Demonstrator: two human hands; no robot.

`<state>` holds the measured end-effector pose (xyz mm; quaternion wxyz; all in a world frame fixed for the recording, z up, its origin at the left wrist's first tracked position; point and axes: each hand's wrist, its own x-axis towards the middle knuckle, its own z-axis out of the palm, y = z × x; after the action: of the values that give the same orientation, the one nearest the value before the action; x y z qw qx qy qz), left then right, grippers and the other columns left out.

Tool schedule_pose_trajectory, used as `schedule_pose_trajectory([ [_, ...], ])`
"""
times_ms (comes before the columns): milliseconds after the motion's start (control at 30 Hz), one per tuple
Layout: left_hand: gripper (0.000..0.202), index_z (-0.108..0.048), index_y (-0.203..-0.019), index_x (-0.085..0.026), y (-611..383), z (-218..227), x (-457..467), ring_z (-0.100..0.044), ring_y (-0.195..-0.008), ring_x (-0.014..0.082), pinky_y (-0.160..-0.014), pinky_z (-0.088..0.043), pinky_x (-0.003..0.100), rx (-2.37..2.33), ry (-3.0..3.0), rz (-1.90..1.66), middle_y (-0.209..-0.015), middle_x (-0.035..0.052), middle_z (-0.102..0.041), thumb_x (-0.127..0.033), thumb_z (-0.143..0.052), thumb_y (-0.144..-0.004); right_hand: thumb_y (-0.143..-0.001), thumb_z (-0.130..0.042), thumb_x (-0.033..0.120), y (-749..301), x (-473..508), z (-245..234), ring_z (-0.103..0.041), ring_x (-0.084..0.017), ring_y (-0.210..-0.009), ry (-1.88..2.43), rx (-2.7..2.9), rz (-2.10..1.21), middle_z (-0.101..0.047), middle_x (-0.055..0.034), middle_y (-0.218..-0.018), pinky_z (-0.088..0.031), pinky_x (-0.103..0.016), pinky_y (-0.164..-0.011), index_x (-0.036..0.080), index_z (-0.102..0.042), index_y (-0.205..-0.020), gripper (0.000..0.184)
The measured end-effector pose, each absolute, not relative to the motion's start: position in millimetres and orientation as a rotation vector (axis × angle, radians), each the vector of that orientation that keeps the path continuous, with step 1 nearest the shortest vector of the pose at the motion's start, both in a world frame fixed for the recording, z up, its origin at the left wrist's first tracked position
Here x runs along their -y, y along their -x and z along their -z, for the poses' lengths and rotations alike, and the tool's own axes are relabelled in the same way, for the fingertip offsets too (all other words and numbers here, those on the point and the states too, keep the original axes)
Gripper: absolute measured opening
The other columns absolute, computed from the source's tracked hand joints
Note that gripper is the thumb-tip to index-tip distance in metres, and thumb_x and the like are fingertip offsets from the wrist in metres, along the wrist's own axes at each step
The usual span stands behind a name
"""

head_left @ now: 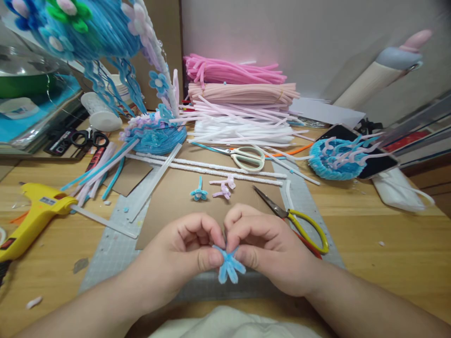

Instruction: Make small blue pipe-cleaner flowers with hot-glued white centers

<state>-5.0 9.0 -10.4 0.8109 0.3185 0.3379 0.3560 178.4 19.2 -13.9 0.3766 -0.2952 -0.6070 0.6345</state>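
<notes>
Between my two hands is a light blue pipe cleaner flower (230, 268), its looped petals hanging downward. My left hand (192, 246) pinches its left side between thumb and fingers. On the other side my right hand (266, 244) pinches it the same way. The fingertips of both hands nearly meet above the petals and hide the flower's top. Just beyond them, a small blue flower with a stem (199, 194) and two lilac flowers (225, 187) lie on brown cardboard (162, 213). Yellow-handled scissors (306, 227) rest close to my right hand.
A yellow glue gun (42, 211) lies at left, its glue stick pointing inward. Bundles of pink and white pipe cleaners (243, 94) are stacked at the back. White-handled scissors (246, 158) lie before them. A blue tasselled craft (338, 157) sits on a phone at right. A decorated blue piece (91, 33) overhangs upper left.
</notes>
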Motion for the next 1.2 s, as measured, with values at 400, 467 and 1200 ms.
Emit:
schedule_pose_trajectory([
  [400,0.02,-0.062,-0.073,-0.014,4.1,8.8,-4.8,-0.058,-0.061,0.0065,-0.056,-0.045,0.015,-0.639,-0.605,-0.639,-0.071,-0.0025,-0.064,-0.011,-0.079,-0.064,-0.08,-0.067,0.029,-181.3,-21.3,11.6,-0.051,-0.012,-0.084,0.621,1.604,-1.79,-0.048,-0.0019,-0.089,-0.044,-0.029,-0.078,0.016,-0.059,-0.075,0.016],
  [467,0.016,-0.063,-0.072,-0.014,3.9,7.3,-4.7,-0.058,-0.061,0.0071,-0.057,-0.045,0.016,-0.667,-0.64,-0.635,-0.069,-0.0023,-0.063,-0.013,-0.078,-0.066,-0.078,-0.07,0.025,-179.9,-20.6,14.9,-0.05,-0.011,-0.081,0.616,1.468,-1.879,-0.047,-0.001,-0.09,-0.044,-0.027,-0.075,0.017,-0.054,-0.078,0.018],
  [1200,0.011,-0.06,-0.087,-0.024,5.6,12.1,-1.2,-0.059,-0.073,0.0115,-0.068,-0.048,0.02,-1.057,-1.189,-0.923,-0.08,-0.0024,-0.062,-0.022,-0.066,-0.079,-0.08,-0.052,0.009,-176.3,-8.0,16.8,-0.052,-0.013,-0.066,0.942,1.959,-0.933,-0.057,-0.0012,-0.071,-0.041,-0.027,-0.062,0.017,-0.057,-0.082,0.009],
])
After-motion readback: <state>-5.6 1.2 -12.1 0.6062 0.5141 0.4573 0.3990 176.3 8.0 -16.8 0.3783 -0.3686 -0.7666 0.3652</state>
